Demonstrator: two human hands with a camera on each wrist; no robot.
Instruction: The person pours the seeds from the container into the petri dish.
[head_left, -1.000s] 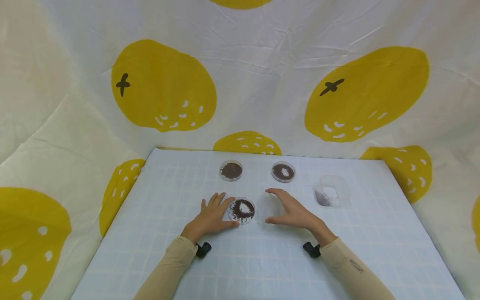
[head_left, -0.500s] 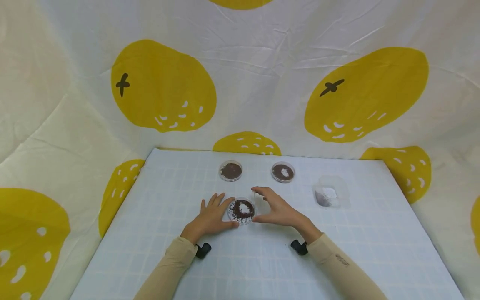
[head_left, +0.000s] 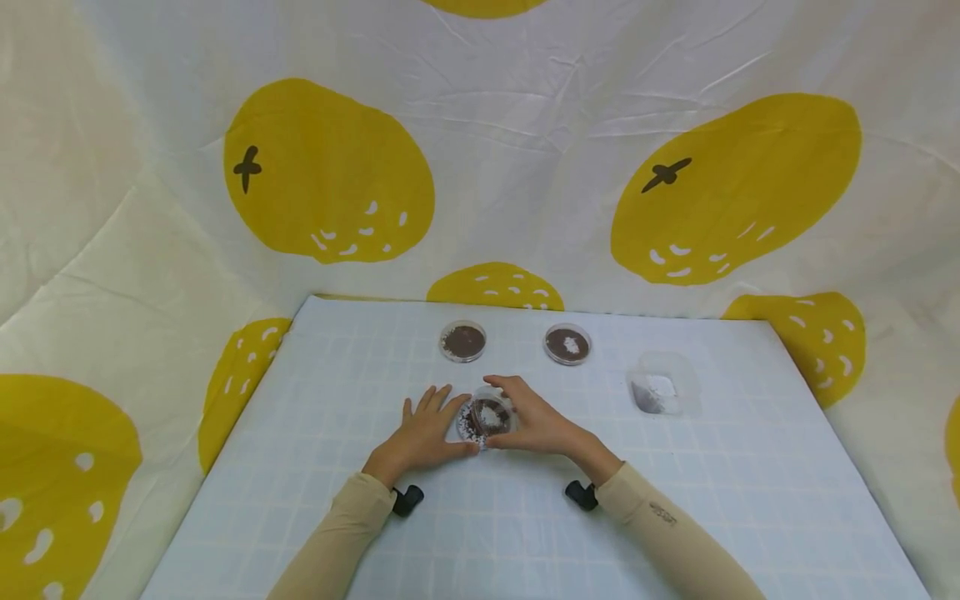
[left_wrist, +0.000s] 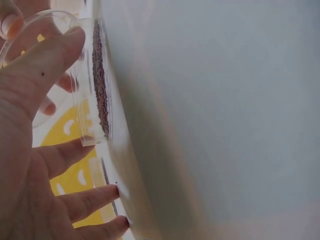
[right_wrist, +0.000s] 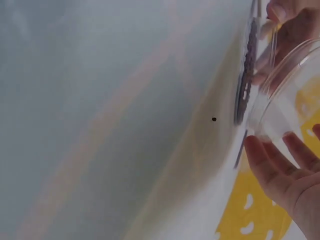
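A round petri dish (head_left: 466,427) of dark brown granules topped with white bits lies on the table in the head view. My left hand (head_left: 420,435) holds it by the near and far sides between thumb and index finger, the other fingers spread on the cloth; the left wrist view shows the dark layer (left_wrist: 100,82) edge-on through the clear wall. My right hand (head_left: 543,423) grips a clear lid (right_wrist: 280,95) by its edge between thumb and fingers. The lid is tilted and overlaps the dish's right part from above.
Two more petri dishes with brown granules stand farther back, one at left (head_left: 462,342) and one with a white patch at right (head_left: 567,344). A clear square tub (head_left: 678,387) with white contents sits to the right. Behind the table (head_left: 495,533) hangs a fruit-print curtain (head_left: 517,167).
My right hand has moved left with the clear lid, from beside the dish to over its right part. My left hand and its dish have stayed in place.
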